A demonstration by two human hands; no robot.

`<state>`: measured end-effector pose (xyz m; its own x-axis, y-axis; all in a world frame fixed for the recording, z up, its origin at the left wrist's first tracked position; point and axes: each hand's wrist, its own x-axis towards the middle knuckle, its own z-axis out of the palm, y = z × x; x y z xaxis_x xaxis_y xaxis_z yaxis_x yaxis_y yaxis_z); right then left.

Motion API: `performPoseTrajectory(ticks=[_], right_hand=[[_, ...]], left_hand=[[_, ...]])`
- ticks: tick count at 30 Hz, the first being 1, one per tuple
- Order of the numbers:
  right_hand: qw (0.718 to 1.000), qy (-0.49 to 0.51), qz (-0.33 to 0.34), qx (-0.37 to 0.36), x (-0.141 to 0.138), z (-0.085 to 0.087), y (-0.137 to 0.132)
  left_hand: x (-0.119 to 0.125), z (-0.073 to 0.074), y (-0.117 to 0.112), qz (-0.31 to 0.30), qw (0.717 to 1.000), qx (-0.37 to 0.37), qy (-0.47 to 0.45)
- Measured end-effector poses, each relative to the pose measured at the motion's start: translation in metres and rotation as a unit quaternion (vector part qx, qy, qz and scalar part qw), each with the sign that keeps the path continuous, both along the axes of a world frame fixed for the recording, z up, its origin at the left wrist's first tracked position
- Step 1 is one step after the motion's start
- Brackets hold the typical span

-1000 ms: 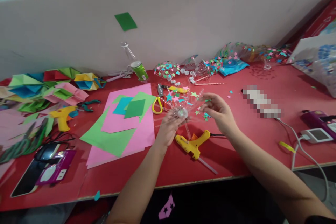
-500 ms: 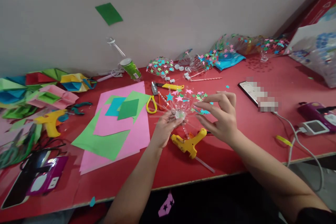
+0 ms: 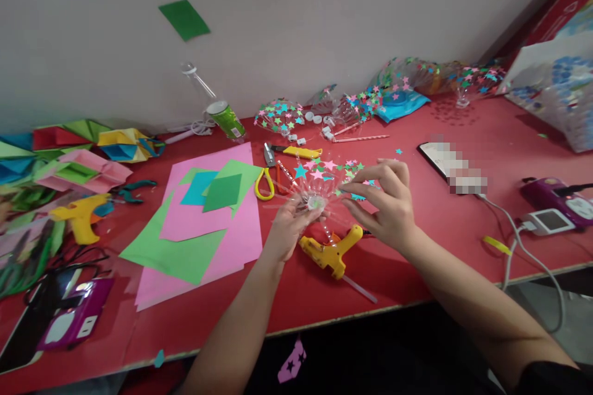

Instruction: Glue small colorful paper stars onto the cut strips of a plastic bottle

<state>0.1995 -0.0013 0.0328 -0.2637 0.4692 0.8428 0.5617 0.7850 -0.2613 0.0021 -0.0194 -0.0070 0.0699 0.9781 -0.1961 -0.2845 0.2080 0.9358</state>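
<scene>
My left hand (image 3: 290,229) is closed around the neck of a clear plastic flower (image 3: 324,182) cut from a bottle, its spread strips tipped with small coloured paper stars. My right hand (image 3: 386,207) is at the flower's right side, thumb and fingers pinched on one of the star-tipped strips. Both hands hover just above the red table (image 3: 417,259). A yellow glue gun (image 3: 331,251) lies on the table directly under them.
Pink and green paper sheets (image 3: 199,222) lie to the left, yellow-handled scissors (image 3: 266,176) and a cutter behind. Folded paper shapes (image 3: 83,154), another glue gun (image 3: 78,216), a phone (image 3: 451,166), purple devices with cables and more starred flowers (image 3: 280,117) line the white partition.
The view has shifted slightly. My right hand has closed in from spread fingers to a pinch on a strip of the flower; my left hand keeps its hold.
</scene>
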Motion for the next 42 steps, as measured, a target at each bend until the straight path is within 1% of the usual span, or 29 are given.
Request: performPoseTrajectory(ticks=[8,12,18,25,30,36,42], right_hand=[[1.000,-0.001,-0.013,0.014,-0.001,0.000,-0.001],[1.000,-0.005,-0.024,0.008,-0.001,0.000,-0.001],[1.000,0.003,-0.013,0.026,-0.002,0.000,-0.001],[1.000,0.003,-0.008,0.027,-0.003,0.001,-0.001],[0.999,-0.005,-0.019,0.034,-0.002,0.002,-0.004],[0.999,0.015,0.013,0.048,0.004,0.007,-0.011],[0.997,-0.023,0.024,0.071,0.003,0.005,-0.014]], left_hand=[[-0.002,-0.002,0.001,-0.009,1.000,0.004,0.009],[-0.003,-0.003,0.000,-0.017,1.000,0.005,0.015],[-0.002,-0.002,0.000,-0.016,1.000,-0.001,0.012],[-0.002,-0.001,0.000,-0.015,1.000,-0.004,0.006],[-0.001,0.001,0.000,-0.008,1.000,-0.006,-0.003],[-0.004,0.000,0.002,-0.001,1.000,0.002,-0.013],[-0.004,0.002,0.004,0.006,1.000,-0.002,-0.017]])
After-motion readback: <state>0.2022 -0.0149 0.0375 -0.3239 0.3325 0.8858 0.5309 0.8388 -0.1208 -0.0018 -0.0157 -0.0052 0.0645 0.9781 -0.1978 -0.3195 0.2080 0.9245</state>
